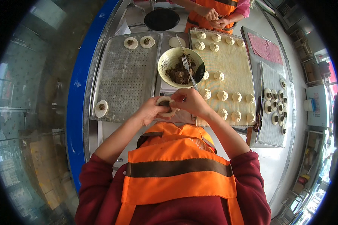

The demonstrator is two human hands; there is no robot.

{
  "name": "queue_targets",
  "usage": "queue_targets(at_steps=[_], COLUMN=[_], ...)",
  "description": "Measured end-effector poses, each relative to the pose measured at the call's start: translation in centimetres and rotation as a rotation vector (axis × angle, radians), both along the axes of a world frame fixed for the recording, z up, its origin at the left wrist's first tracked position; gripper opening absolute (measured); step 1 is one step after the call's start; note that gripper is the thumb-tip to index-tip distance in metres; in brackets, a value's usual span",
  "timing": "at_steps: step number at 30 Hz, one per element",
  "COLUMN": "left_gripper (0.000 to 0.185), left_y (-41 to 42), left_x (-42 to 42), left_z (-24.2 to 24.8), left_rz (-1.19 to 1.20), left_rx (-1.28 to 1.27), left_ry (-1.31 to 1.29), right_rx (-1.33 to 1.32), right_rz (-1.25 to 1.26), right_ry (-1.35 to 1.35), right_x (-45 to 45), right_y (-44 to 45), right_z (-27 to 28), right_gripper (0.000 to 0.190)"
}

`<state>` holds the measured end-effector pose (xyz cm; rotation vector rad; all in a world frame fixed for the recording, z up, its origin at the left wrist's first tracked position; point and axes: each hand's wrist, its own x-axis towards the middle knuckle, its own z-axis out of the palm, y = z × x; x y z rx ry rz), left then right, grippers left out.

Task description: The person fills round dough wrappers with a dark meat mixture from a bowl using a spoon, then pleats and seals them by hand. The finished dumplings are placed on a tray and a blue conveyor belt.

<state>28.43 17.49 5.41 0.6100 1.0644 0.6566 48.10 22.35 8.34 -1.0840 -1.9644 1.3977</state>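
A round dough wrapper [161, 100] with dark filling [165, 103] in its middle rests in my left hand [150, 110], its edge curving upward. The fingers of my right hand [193, 102] pinch the right edge of that wrapper. Just beyond my hands stands a patterned bowl [164, 57] of dark filling [178, 73]. A metal fork [186, 64] leans in the bowl, its handle over the near rim. Another thin utensil [179, 40] sticks out past the far rim. Behind the bowl lies a flat dough wrapper [173, 42].
On the left, a perforated metal tray [124, 76] carries a few filled wrappers [102, 108]. Pleated buns [222, 95] sit in rows on a lined rack [233, 64] at right. Farther right, another rack [266, 126] bears filled wrappers. Across the table, a co-worker's hands [218, 21] hold dough.
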Motion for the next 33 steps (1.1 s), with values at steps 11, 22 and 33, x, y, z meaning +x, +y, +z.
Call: queue_targets(at_steps=[11,22,33], left_gripper=[0.036,0.034,0.037], left_y=[0.6,-0.1,0.3], left_x=[0.0,0.0,0.3], left_z=[0.7,-1.5,-0.5], left_rz=[-0.116,-0.007,-0.211], left_rx=[0.009,0.048,0.014], left_ry=[-0.136,-0.094,0.030], right_rx=[-0.190,0.188,0.144], right_rz=[0.092,0.006,0.159], right_ry=[0.022,0.012,-0.071], right_x=[0.7,0.2,0.6], right_y=[2.1,-0.1,1.0], right_z=[-2.4,-1.2,-2.4], right_gripper=[0.021,0.019,0.020])
